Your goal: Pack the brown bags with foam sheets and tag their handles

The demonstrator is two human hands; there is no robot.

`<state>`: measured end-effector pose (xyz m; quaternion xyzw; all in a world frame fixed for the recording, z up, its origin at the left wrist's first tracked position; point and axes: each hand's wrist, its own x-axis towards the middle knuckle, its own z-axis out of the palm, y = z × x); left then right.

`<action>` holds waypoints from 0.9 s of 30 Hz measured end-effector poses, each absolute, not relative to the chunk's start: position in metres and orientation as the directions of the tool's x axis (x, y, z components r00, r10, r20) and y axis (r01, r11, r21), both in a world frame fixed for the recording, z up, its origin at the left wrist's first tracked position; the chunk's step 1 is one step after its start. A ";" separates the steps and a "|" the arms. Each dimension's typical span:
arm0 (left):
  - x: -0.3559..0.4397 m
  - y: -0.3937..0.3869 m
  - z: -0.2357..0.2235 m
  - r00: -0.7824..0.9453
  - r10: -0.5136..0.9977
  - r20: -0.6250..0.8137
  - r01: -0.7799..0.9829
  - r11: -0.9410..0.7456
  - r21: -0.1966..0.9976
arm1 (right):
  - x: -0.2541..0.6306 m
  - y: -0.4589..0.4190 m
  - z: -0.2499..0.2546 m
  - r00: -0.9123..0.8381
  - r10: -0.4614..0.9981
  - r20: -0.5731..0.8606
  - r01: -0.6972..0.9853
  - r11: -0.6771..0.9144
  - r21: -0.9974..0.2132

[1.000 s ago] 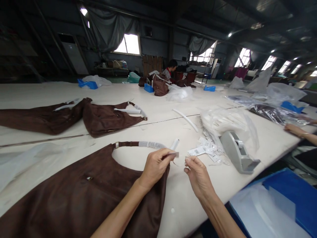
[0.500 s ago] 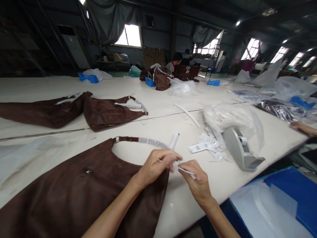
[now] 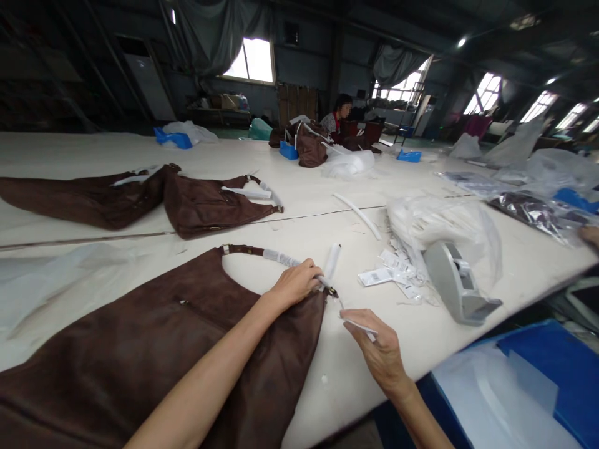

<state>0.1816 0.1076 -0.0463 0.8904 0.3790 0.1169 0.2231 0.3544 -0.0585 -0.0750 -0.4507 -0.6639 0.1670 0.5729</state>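
A large brown bag [image 3: 140, 355] lies flat on the white table [image 3: 70, 156] in front of me. Its strap [image 3: 276, 256] is partly wrapped in clear plastic and arches over the table. My left hand [image 3: 296, 284] is closed around the strap's right end, by the metal ring where it joins the bag. My right hand [image 3: 377, 352] pinches a small white paper tag [image 3: 358, 326] just right of the bag's corner. A thin string seems to run from the tag toward the ring. A rolled white tube [image 3: 331, 262] lies just beyond my left hand.
A grey tape dispenser [image 3: 452, 284] and loose white tags [image 3: 388, 271] lie to the right, beside clear plastic bags [image 3: 440, 227]. Two more brown bags [image 3: 140, 199] lie farther back. A blue bin [image 3: 538, 386] stands at lower right. A person sits at the far end; another person's hand shows at right.
My left hand moved down onto the strap end and closed on it. My right hand dropped lower and right with the white tag. The view tilted down a little.
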 end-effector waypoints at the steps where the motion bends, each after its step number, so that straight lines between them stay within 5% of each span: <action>1: 0.179 0.108 -0.044 0.671 0.739 0.064 0.623 -0.608 0.493 | 0.354 -0.057 -0.074 0.044 0.793 0.608 0.395 0.545 -0.739; 18: 0.147 0.118 -0.010 0.423 0.830 0.364 0.625 -0.558 0.546 | 0.372 -0.010 -0.064 -0.106 0.900 0.423 0.485 0.418 -0.768; 23: 0.156 0.120 -0.005 0.353 0.846 0.400 0.707 -0.521 0.478 | 0.385 0.018 -0.055 0.178 0.972 0.151 0.319 0.088 -0.944; 27: 0.159 0.139 0.005 0.291 0.898 0.331 0.786 -0.422 0.453 | 0.402 0.061 -0.056 0.354 0.932 0.083 0.325 -0.039 -0.945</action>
